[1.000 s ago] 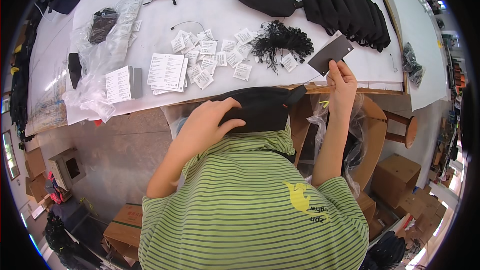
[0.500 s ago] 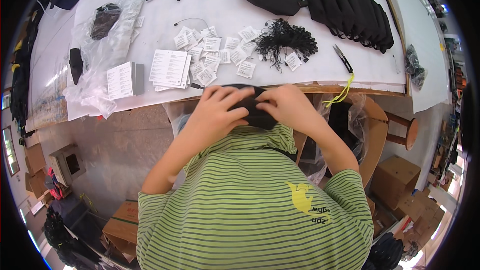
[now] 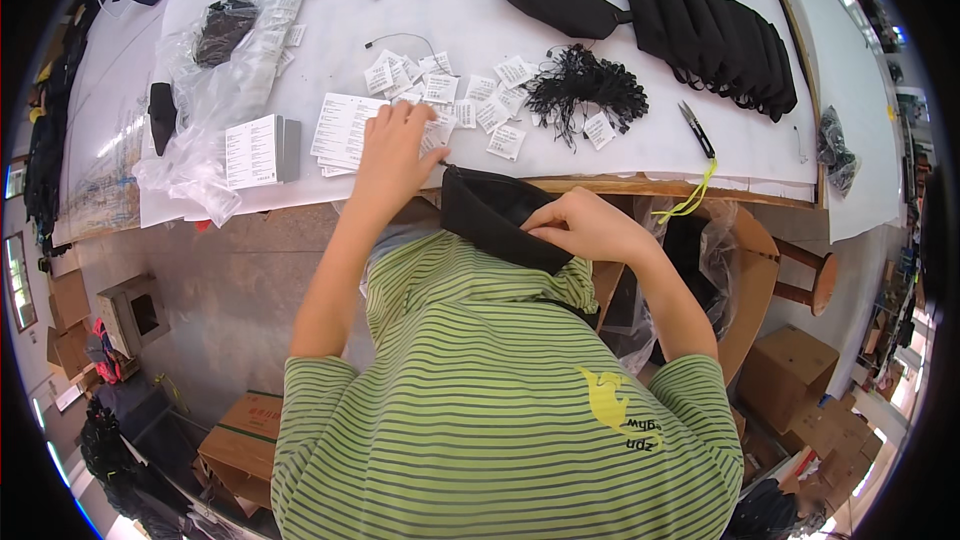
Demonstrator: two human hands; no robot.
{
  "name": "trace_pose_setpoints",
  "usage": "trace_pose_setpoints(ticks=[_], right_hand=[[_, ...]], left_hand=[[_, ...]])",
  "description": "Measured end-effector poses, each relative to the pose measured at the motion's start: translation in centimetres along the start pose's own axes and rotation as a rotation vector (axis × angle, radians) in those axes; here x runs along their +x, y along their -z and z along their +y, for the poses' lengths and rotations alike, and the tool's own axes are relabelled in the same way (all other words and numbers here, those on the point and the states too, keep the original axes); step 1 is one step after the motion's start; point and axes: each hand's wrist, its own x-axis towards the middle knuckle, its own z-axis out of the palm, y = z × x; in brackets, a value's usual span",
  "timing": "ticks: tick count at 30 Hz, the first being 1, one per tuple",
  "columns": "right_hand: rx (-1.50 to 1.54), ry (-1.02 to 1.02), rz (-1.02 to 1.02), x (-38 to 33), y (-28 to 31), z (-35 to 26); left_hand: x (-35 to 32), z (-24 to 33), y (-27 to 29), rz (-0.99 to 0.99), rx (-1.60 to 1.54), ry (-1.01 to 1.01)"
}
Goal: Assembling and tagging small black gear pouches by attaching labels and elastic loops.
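A black fabric pouch (image 3: 488, 212) is held at the table's front edge, against my green striped shirt. My right hand (image 3: 585, 227) is closed on the pouch's right end, fingers pinching its top edge. My left hand (image 3: 392, 152) is stretched forward onto the white table (image 3: 640, 155), lying flat with fingers apart on a stack of white printed sheets (image 3: 338, 128) and beside several small white packets (image 3: 470, 100). Whether a fingertip has caught a packet is hidden by the hand.
A tangle of black string tags (image 3: 585, 90) lies right of the packets. Small snips (image 3: 697, 128) with a yellow cord sit near the edge. A row of black pouches (image 3: 720, 32) stands at the back right. Clear plastic bags (image 3: 210, 75) and a booklet stack (image 3: 255, 150) lie left. A wooden stool (image 3: 765, 270) stands below right.
My right hand came down from the table's edge, where it held a flat dark piece, onto the pouch. My left hand left the pouch and reached out to the white sheets.
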Motion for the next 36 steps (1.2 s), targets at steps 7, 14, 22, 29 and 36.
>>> trace_pose_setpoints(ticks=[7,14,22,29,36], right_hand=[[0.002,0.017,-0.019,-0.2,0.1,-0.2],[-0.014,0.021,-0.027,-0.6,-0.1,-1.0],[-0.117,0.041,0.053,-1.4,-1.0,-1.2],[-0.111,0.024,0.750,-2.9,-2.2,-0.2],[-0.124,-0.112,0.934,-3.4,-2.4,1.4]], left_hand=[[-0.3,-1.7,-0.4,-0.101,0.078,-0.006],[-1.2,2.7,1.6,-0.122,-0.312,-0.042],[-2.3,4.9,1.7,-0.401,-0.391,-0.229],[-2.4,4.7,0.8,-0.304,-0.378,-0.255],[-2.3,5.6,1.4,-0.108,-0.264,-0.300]])
